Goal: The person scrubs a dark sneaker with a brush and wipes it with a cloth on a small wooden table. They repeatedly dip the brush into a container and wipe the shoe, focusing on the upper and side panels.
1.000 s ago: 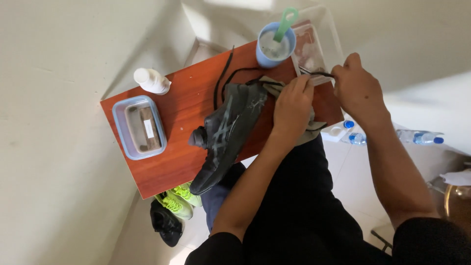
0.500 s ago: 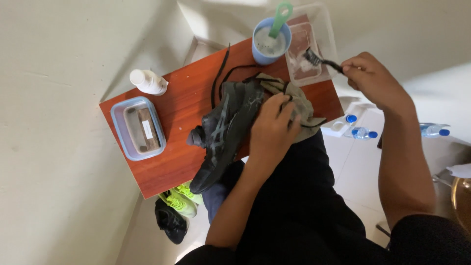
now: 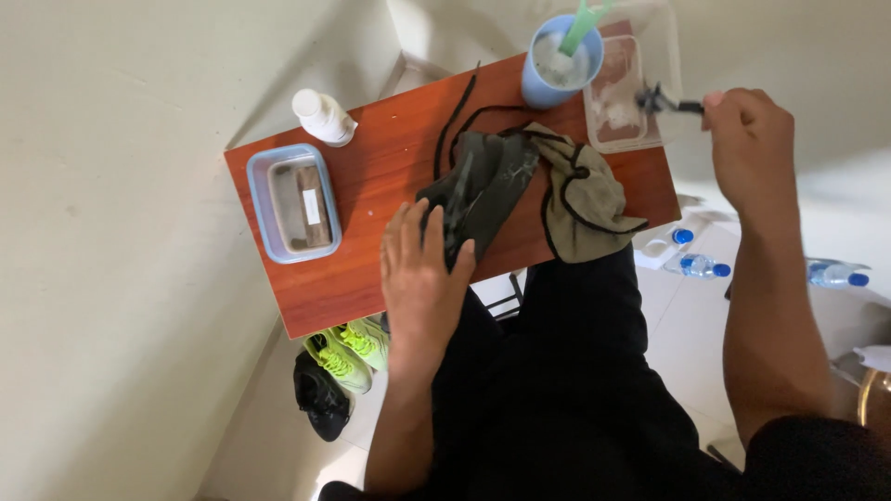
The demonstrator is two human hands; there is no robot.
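A dark grey shoe (image 3: 483,190) lies on a small red-brown table (image 3: 390,167), with black laces (image 3: 459,111) trailing toward the far edge. My left hand (image 3: 422,274) rests flat on the shoe's near end, fingers spread. A grey-green cloth (image 3: 585,199) lies beside the shoe on the right. My right hand (image 3: 747,139) is closed on the handle of a small dark brush (image 3: 659,100), held over a clear plastic tub (image 3: 640,121) at the table's far right corner.
A blue cup (image 3: 557,65) with a green tool stands by the tub. A white bottle (image 3: 325,116) and a blue-rimmed lidded box (image 3: 297,199) sit at the left. Neon-green and black shoes (image 3: 339,371) lie under the table; water bottles (image 3: 705,264) on the floor.
My left hand slid from the shoe's upper part down to its near end. My right hand carried the brush away from the shoe, over the clear tub.
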